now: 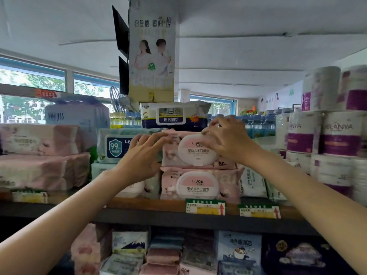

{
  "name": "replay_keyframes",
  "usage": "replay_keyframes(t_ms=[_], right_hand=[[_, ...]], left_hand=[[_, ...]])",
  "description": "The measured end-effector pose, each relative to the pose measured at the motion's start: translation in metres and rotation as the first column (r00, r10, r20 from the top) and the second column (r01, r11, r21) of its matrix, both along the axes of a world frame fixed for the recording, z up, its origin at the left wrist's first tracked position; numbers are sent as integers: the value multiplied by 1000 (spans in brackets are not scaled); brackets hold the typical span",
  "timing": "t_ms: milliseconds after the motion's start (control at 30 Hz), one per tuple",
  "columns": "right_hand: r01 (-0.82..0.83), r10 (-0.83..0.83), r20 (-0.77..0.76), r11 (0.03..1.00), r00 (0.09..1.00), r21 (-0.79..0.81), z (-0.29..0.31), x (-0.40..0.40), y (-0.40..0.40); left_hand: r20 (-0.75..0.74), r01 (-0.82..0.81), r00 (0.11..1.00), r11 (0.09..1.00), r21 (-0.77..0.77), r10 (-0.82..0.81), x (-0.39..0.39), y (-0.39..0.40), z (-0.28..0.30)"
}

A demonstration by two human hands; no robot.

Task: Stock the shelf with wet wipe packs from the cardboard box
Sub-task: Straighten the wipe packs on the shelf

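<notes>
Head view: L hand (pixel 145 153) flat on upper pink pack (pixel 190 151) edge; R hand (pixel 224 137) grip pinches its top.

Daylight enters through the wide blue-framed windows (pixel 32 80) at upper left; foliage outside is washed out. White ceiling (pixel 238 46) evenly lit, no hard glare. Dark-edged wooden shelf board (pixel 151 204) casts deep shadow on the tier below; packs there are dim and muddy. Wide-angle distortion bows the stacked white-and-purple tissue rolls (pixel 335 128) at the right edge. Overall soft focus; left-edge pink packs (pixel 39 139) smeared, small print illegible.
</notes>
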State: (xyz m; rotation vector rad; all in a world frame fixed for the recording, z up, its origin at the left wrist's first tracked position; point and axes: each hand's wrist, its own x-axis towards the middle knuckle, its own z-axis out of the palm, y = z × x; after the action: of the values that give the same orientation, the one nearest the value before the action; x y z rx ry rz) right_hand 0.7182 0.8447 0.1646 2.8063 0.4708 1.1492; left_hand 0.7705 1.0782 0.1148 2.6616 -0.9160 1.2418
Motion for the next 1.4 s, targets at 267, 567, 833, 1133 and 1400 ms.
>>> replay_keyframes(t_ms=[267,567,833,1133,1400], right_hand=[[63,-65,-39,997,997,-41,40,53,55],[283,-235,-333,954,913,101,99,150,75],[366,-94,-513,809,853,460,105,194,61],[335,-57,-470,777,881,533,101,206,82],[544,-450,-381,818,807,185,102,201,99]], left_hand=[[-33,-136,991,982,-129,133,35,43,74],[-60,-230,968,960,163,242,132,67,133],[-416,-147,890,981,127,188,205,50,151],[-378,-87,913,979,186,154,209,52,141],[-480,2,877,1000,-20,-11,201,81,137]])
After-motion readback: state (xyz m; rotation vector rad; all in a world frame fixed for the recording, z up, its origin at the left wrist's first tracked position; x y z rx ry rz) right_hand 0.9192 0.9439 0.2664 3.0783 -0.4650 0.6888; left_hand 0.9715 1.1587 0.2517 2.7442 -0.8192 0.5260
